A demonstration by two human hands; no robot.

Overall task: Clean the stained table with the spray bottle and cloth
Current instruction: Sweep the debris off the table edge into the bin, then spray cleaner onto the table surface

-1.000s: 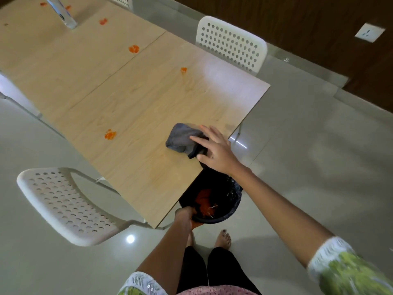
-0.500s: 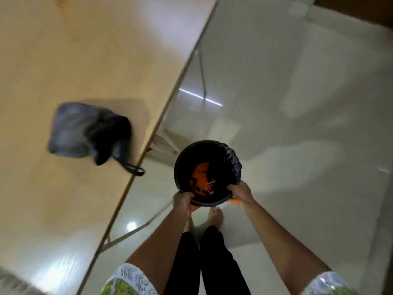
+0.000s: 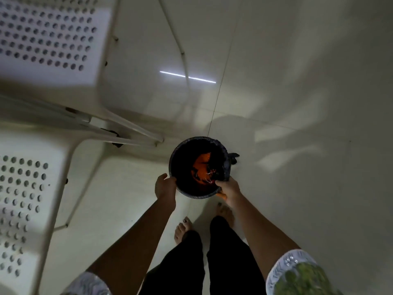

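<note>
Both hands grip a black-lined bin (image 3: 198, 167) low over the floor (image 3: 297, 103), just ahead of the bare feet. Left hand (image 3: 164, 187) wraps the near-left rim, fingers curled w/ thumb outside; right hand (image 3: 228, 189) clamps the near-right rim, pinching liner too. Orange scraps (image 3: 201, 172) sit inside. Table, cloth & spray bottle aren't in view. White perforated chairs (image 3: 49, 35) stand left. Bin prob. light and stiff, but the liner looks slick & loose, so grip the hard rim on opp. sides and keep it level.
</note>
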